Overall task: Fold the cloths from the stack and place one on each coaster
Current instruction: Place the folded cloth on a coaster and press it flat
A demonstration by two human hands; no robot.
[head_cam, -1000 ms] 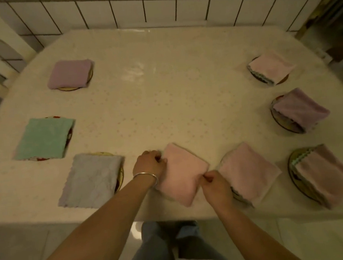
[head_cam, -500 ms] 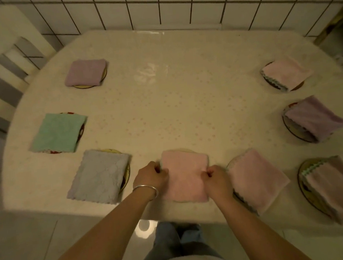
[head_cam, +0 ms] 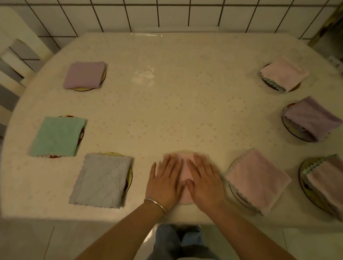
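Observation:
A folded pink cloth (head_cam: 185, 169) lies on a coaster (head_cam: 183, 151) at the table's near edge, mostly hidden under my hands. My left hand (head_cam: 166, 182) and my right hand (head_cam: 205, 180) lie flat on it side by side, fingers straight, pressing down. Around the table, folded cloths sit on coasters: grey (head_cam: 101, 180), green (head_cam: 57, 136), mauve (head_cam: 84, 75) on the left; pink (head_cam: 257, 179), dusty pink (head_cam: 333, 185), purple (head_cam: 313, 118), pale pink (head_cam: 283, 73) on the right.
The oval table (head_cam: 174, 101) has a pale dotted cover and stands against a tiled wall (head_cam: 158, 7). A white chair (head_cam: 1, 58) stands at the left. My legs show below the near table edge.
My hands let go of the pink cloth's side edges and now lie flat on top of it. The cloth has turned square onto its coaster.

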